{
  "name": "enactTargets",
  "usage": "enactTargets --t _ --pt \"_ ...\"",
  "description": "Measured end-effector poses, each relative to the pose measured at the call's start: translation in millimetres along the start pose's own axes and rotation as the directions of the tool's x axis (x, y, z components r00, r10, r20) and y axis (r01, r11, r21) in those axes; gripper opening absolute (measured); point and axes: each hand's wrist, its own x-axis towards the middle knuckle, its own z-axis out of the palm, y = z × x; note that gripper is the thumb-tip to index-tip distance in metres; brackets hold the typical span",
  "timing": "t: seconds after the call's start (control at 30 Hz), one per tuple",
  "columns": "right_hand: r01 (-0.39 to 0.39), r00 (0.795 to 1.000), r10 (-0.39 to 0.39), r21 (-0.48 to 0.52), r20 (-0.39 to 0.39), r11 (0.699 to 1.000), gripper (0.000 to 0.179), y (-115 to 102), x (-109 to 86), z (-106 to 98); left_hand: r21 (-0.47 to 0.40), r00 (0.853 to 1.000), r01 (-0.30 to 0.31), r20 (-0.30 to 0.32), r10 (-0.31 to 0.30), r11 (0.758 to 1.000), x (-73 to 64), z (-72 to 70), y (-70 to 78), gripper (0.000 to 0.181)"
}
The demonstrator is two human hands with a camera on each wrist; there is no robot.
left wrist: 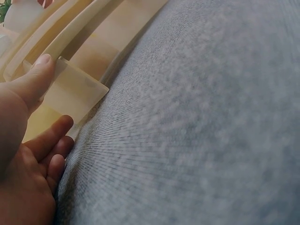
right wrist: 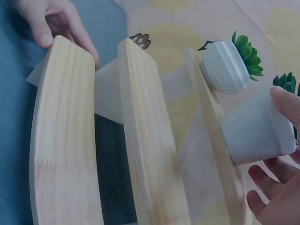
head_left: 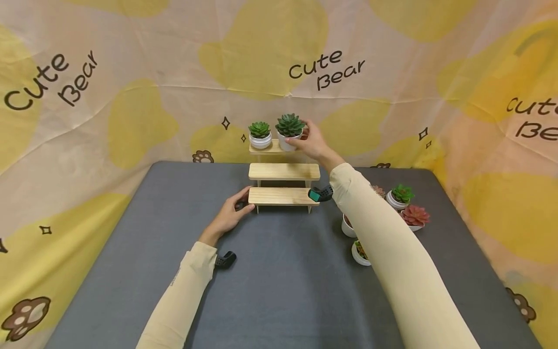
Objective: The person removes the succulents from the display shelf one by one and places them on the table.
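Note:
A three-tier wooden display stand (head_left: 284, 171) has pale plank steps on translucent legs. My right hand (head_left: 313, 143) holds a potted succulent (head_left: 289, 127) by its white pot, thumb on the near side and fingers round the far side. That pot's base meets the top plank, right of a smaller succulent in a ribbed white pot (head_left: 260, 140). My left hand (head_left: 227, 216) grips the left end of the lowest plank. Its thumb (left wrist: 37, 77) lies against the plank edge in the left wrist view, while several fingers are loosely bent beside the leg.
Right of the stand, several potted succulents stand on the grey tabletop, among them a green one (head_left: 402, 194), a red one (head_left: 415, 215) and one in a low white pot (head_left: 360, 254). My right forearm partly covers this group. A patterned curtain (head_left: 174, 97) hangs behind the table.

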Motion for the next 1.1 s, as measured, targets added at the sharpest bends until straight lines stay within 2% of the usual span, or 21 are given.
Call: enactTargets --t 0.2,0.3,0.63,0.97,1.1 --pt "0.008 1.000 -0.008 -0.003 -0.021 1.000 0.069 4.0 1.9 2.0 0.006 1.000 -0.002 -0.017 0.002 1.000 10.9 4.1 -31.5 0.063" --pt "0.016 0.999 -0.016 -0.011 -0.027 1.000 0.069 5.2 1.5 1.2 0.004 1.000 -0.008 -0.022 0.008 1.000 12.4 4.6 -36.3 0.063" --pt "0.096 0.994 -0.097 -0.029 -0.038 0.995 0.061 12.1 -2.1 -2.4 0.027 1.000 -0.012 -0.029 0.013 1.000 10.1 1.5 -36.4 0.063" --pt "0.165 0.985 -0.167 -0.053 -0.037 0.985 0.058 11.8 -14.0 -17.2 0.034 0.999 -0.015 -0.027 0.016 0.999 9.8 0.6 -34.5 0.063" --pt "0.167 0.985 -0.168 -0.044 -0.043 0.985 0.056 13.7 -21.8 -25.2 0.040 1.000 -0.013 -0.026 0.014 0.999 10.4 1.8 -35.1 0.063"
